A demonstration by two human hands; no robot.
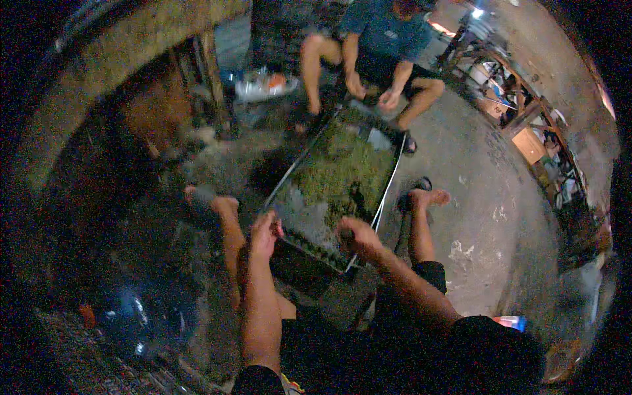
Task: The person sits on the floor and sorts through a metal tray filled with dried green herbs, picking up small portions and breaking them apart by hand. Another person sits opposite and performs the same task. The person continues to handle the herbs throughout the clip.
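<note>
A low rectangular tray or tabletop with pale side edges (390, 185) lies between my knees and the person opposite. Loose green-brown material, possibly dried leaf, covers much of it (340, 163). My left hand (265, 236) is at its near left corner, fingers curled; a small reddish spot shows by the fingertips, too blurred to name. Over the near right part is my right hand (359, 238), bent downward and motion-blurred; whether it pinches anything is hidden. A dark patch (355, 195) lies just beyond it. Toward the far right corner is a pale flat piece (379, 139).
Across from me sits a person in a dark blue shirt (390, 29), both hands (390, 98) above the far edge. A whitish bag or tray (266, 86) stands back left. Along the right, a wooden-framed bin (523, 113) holds mixed clutter and a cardboard box (528, 144).
</note>
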